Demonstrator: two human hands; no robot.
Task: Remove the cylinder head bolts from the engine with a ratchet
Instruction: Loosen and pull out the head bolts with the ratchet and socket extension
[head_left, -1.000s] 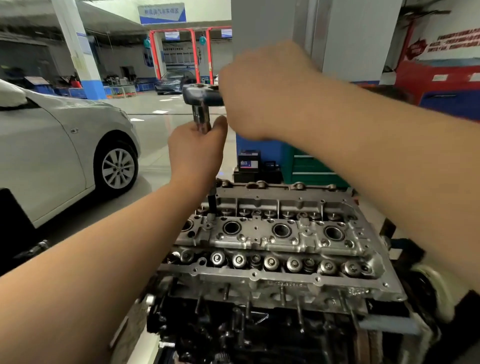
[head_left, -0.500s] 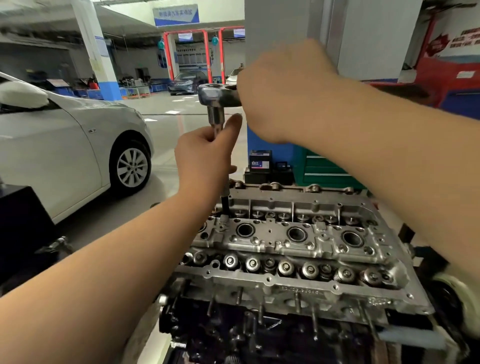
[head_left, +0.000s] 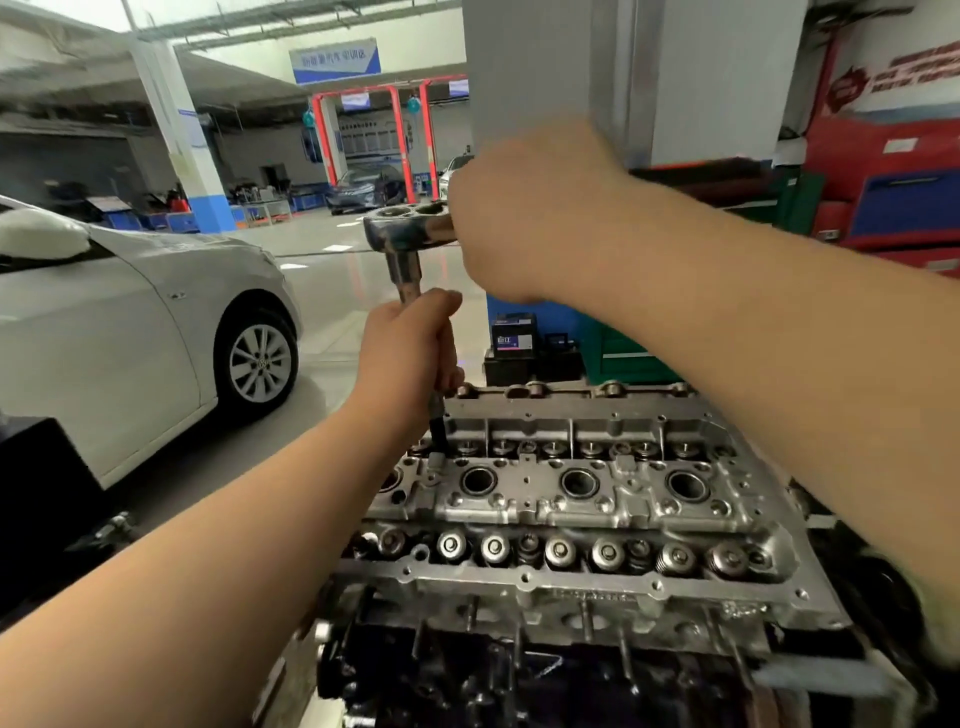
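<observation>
A bare aluminium cylinder head (head_left: 582, 499) sits on top of the dark engine block, with valve springs and three round plug wells showing. A chrome ratchet (head_left: 408, 228) stands high above its far left corner on a long extension bar (head_left: 439, 426) that runs down into the head. My right hand (head_left: 530, 218) grips the ratchet handle, which it hides. My left hand (head_left: 410, 353) is wrapped round the extension just under the ratchet head. The bolt at the bar's lower end is hidden.
A white car (head_left: 130, 322) is parked close on the left. A grey pillar (head_left: 623, 78) rises behind the engine, with a green cabinet (head_left: 628, 358) and a small black battery (head_left: 514, 338) at its foot. Red and blue tool chests (head_left: 893, 192) stand at right.
The view has shifted slightly, so the engine and hands sit a little further right. Both hands keep their hold on the ratchet and the extension; the ratchet head stays above the same corner.
</observation>
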